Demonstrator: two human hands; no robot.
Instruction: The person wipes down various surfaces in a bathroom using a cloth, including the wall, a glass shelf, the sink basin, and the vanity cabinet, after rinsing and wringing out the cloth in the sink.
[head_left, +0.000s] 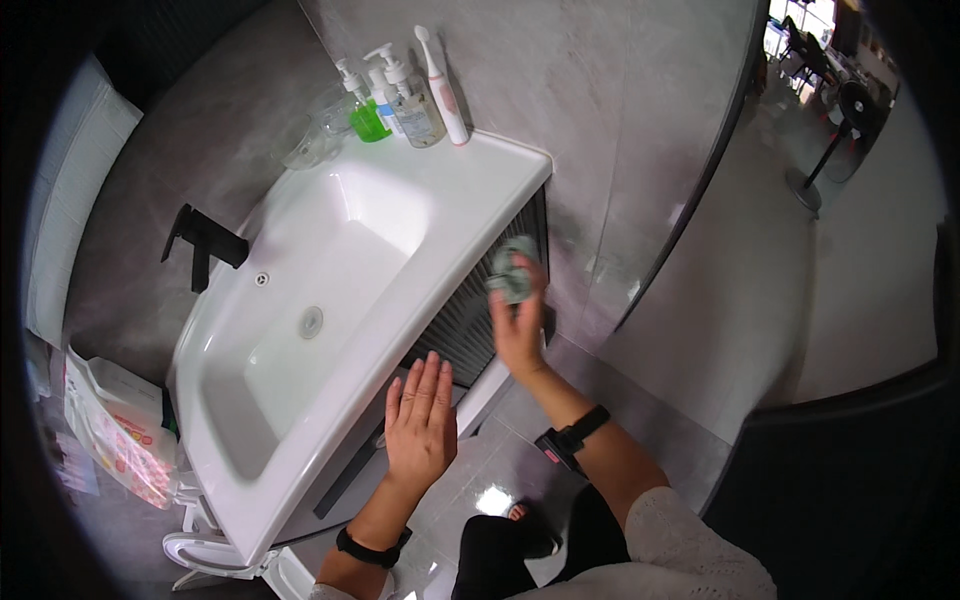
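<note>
My right hand (520,325) grips a crumpled grey-green cloth (510,270) and presses it against the dark ribbed front of the cabinet (455,320) under the sink. My left hand (420,420) lies flat, fingers together, on the front rim of the white rectangular basin (330,390). Both wrists wear black bands.
A black faucet (205,240) stands at the basin's left side. Pump bottles (385,105), an electric toothbrush (442,85) and a clear glass (310,145) sit at the far corner. A patterned bag (110,430) stands on the left. A standing fan (835,140) is far right. Glossy grey floor tiles (690,330) lie below.
</note>
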